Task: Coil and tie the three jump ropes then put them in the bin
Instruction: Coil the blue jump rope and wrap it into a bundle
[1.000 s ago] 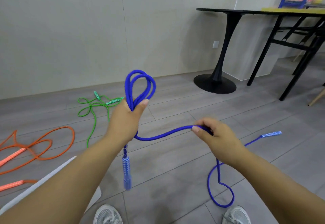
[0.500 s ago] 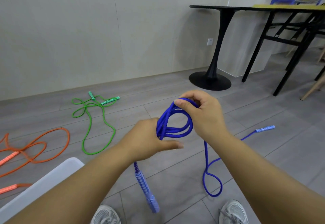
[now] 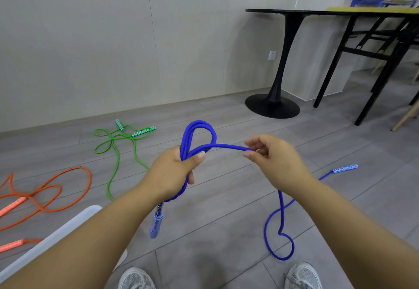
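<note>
Blue jump rope (image 3: 199, 130) loops stand up at twelve o'clock from our left hand (image 3: 174, 170), which is clamped around the gathered coils with one handle (image 3: 156, 221) dangling below. Our right hand (image 3: 272, 157) pinches the free strand lightly, so that span runs almost level from nine to three between the hands. Beyond it the slack drops to the floor at five o'clock, the far handle (image 3: 344, 168) lying towards three, so we judge the right hand nearer for feeding the next loop leftward.

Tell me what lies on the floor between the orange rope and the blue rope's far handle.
In the head view, the green rope lies between the orange rope and the blue rope's far handle; both hands cross there above the floor.
</note>
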`<state>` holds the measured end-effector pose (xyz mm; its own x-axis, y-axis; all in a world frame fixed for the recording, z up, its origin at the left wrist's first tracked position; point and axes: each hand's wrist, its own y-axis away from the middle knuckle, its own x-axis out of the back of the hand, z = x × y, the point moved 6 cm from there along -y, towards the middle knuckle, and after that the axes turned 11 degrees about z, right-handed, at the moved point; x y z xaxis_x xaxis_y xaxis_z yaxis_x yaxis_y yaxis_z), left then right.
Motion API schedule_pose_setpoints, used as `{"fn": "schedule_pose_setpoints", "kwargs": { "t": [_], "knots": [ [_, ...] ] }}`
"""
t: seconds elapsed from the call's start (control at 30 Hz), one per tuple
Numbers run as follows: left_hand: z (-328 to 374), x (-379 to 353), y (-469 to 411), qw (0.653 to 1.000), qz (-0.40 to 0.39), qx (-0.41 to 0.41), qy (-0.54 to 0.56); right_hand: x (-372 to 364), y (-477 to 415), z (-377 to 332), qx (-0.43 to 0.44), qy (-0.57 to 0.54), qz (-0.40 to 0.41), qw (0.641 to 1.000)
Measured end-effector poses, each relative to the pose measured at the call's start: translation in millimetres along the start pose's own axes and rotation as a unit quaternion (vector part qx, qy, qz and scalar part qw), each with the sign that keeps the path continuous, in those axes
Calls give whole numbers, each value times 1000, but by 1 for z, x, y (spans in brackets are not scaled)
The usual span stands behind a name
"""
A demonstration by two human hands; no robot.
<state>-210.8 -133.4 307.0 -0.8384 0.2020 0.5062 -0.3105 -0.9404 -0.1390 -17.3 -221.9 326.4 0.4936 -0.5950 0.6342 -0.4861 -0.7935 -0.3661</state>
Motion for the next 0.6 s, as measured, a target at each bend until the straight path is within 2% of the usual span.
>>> {"fn": "schedule_pose_setpoints", "kwargs": {
  "t": [0.1, 0.2, 0.33, 0.5, 0.6],
  "knots": [
    [-3, 14, -6, 997, 61, 17, 31, -1, 3, 13, 2, 66, -27, 997],
    [-12, 19, -11, 992, 72, 48, 87, 2, 3, 26, -34, 78, -33, 996],
    [-15, 11, -9, 984, 55, 77, 150, -7, 11, 18, -63, 22, -38, 997],
    [-3, -6, -2, 993, 45, 34, 99, -26, 14, -17, -120, -165, 8, 979],
    [5, -11, 3, 994, 62, 15, 84, -35, 16, -33, -114, -165, -9, 980]
  ]
}}
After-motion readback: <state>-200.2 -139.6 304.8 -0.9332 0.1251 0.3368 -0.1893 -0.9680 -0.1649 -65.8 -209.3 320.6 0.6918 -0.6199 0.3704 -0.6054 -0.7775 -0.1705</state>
